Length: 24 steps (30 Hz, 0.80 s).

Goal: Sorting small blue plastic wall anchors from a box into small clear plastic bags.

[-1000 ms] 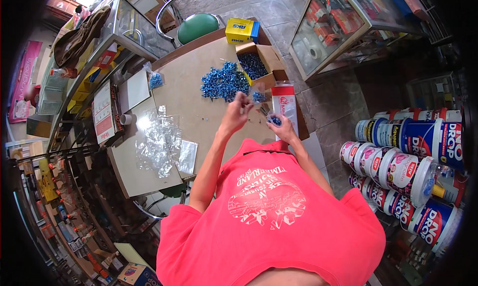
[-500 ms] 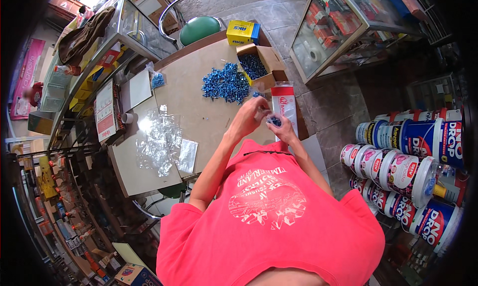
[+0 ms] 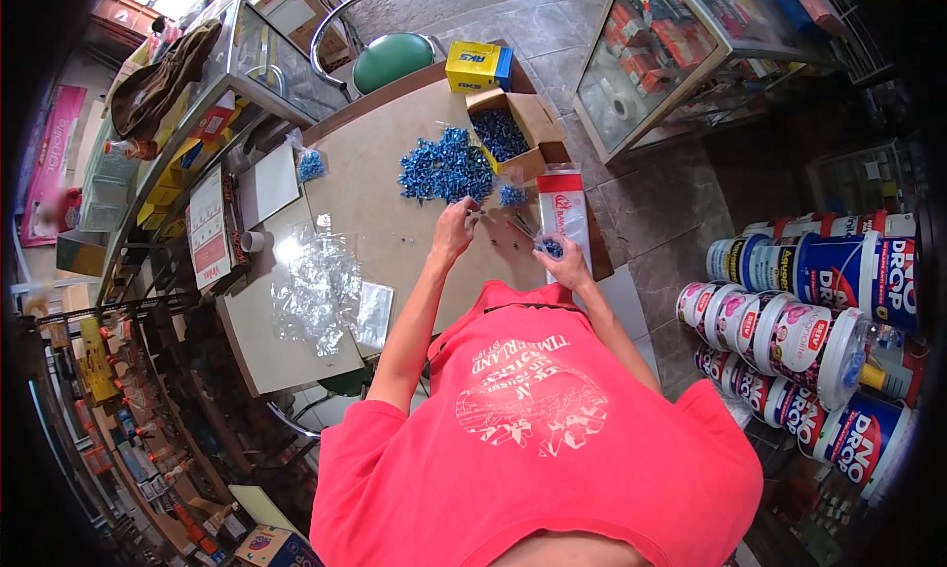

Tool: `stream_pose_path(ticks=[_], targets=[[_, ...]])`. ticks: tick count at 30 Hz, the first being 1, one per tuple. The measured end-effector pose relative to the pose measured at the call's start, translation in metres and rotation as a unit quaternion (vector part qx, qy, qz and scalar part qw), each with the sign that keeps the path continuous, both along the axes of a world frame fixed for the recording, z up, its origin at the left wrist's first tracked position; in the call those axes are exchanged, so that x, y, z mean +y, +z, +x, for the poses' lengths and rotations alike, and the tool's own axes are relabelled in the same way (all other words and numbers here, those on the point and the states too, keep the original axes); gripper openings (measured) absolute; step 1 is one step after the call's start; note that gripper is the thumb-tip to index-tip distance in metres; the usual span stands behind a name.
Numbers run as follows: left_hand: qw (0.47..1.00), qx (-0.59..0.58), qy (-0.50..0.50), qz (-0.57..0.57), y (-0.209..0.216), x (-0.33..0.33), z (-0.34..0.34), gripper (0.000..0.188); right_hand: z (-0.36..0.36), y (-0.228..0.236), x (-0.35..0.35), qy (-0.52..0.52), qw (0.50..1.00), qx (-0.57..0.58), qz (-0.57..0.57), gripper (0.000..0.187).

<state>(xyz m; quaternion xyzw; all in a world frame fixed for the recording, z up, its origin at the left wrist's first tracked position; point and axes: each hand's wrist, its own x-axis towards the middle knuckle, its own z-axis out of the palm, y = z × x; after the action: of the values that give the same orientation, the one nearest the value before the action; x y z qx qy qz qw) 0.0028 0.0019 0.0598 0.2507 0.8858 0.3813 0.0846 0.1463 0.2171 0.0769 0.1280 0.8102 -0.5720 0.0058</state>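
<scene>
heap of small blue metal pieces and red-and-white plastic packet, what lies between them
In the head view, a small clear plastic bag of blue pieces lies between heap and packet.

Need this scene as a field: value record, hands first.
left hand: near a heap of small shiny blue pieces; grip unclear
right hand: holding a small clear plastic bag of blue pieces
right of heap: open brown cardboard box of blue pieces
surface: beige table, loose clear plastic bags spread at left
beyond: green round-seated chair
</scene>
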Motion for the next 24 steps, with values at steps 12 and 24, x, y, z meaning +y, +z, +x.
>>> stream_pose_path(ticks=[12, 24], targets=[[0.967, 0.144, -0.131, -0.163, -0.045, -0.003, -0.017, 0.019, -0.002, -0.029, 0.003, -0.020, 0.999, -0.014, -0.039, 0.026], [0.987, 0.002, 0.012, 0.159, 0.044, 0.047, 0.007, 0.025, -0.023, 0.013, 0.005, -0.004, 1.000, -0.020, 0.013, 0.032]])
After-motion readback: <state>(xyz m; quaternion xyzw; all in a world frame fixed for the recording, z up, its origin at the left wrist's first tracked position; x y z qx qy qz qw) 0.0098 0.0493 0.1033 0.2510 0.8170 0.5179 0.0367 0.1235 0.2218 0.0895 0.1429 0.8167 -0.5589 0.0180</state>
